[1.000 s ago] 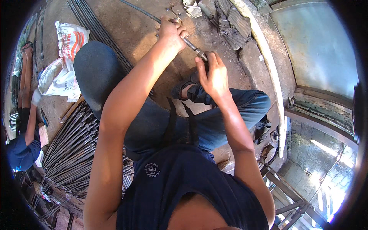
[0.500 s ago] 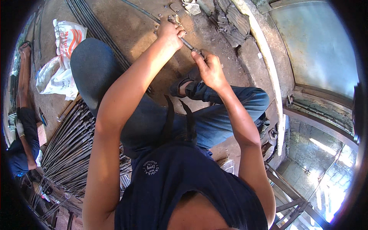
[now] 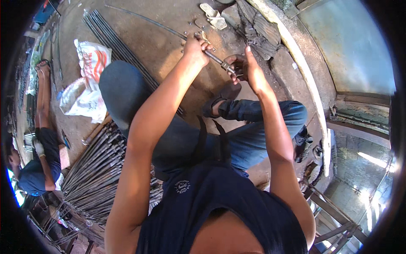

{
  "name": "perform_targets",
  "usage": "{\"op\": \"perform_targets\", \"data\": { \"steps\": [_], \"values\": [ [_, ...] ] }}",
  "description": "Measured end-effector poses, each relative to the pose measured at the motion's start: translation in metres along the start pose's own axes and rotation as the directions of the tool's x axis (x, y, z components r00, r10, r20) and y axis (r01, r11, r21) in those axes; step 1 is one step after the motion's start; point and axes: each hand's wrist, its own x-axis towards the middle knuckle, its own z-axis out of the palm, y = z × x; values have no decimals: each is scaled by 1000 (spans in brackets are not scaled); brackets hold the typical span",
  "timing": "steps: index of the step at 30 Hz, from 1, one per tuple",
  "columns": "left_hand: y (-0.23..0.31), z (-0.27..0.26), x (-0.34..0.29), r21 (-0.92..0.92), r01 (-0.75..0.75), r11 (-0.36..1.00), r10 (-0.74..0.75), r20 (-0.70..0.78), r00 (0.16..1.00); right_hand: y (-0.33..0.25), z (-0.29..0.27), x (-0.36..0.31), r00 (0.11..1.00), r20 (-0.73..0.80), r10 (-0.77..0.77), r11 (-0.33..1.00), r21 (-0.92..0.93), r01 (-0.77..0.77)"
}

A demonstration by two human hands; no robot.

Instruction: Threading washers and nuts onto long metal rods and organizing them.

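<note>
A long thin metal rod [image 3: 146, 20] runs from the far left to the space between my hands. My left hand [image 3: 196, 51] is closed around the rod close to its thicker near end. A metal nut [image 3: 227, 67] sits on that end, just beyond my left fist. My right hand [image 3: 252, 71] is open beside the nut, thumb raised and fingers bent loosely behind the rod's end. Whether those fingertips touch the nut is hard to make out. Several small metal pieces [image 3: 197, 34] lie on the ground past my left hand.
Long dark rods [image 3: 114, 40] lie on the ground at the far left, near white sacks [image 3: 91, 99]. A large pile of rods [image 3: 95, 169] is by my left side. Another person [image 3: 42, 148] sits at the left. Sandals [image 3: 213, 16] lie ahead; a pale curved pole [image 3: 304, 80] stretches along the right.
My right hand has opened from its grip on the rod's near end, its thumb now raised, and the nut shows. My left hand still grips the rod. The whole view has shifted.
</note>
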Motion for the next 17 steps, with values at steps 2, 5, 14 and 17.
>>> {"op": "perform_targets", "data": {
  "steps": [2,5,14,17],
  "values": [
    [3,6,4,59,65,996,-68,45,997,-3,-11,13,997,47,-56,996,71,52],
    [13,4,16,129,106,986,-127,172,977,-26,-7,18,988,95,-120,985,134,107],
    [106,20,21,990,-136,-34,-65,134,989,-78,-46,64,978,207,32,921,-387,52],
    [175,-5,70,741,-257,-621,185,457,870,-95,-52,76,973,215,84,959,-282,-21]
  ]
}}
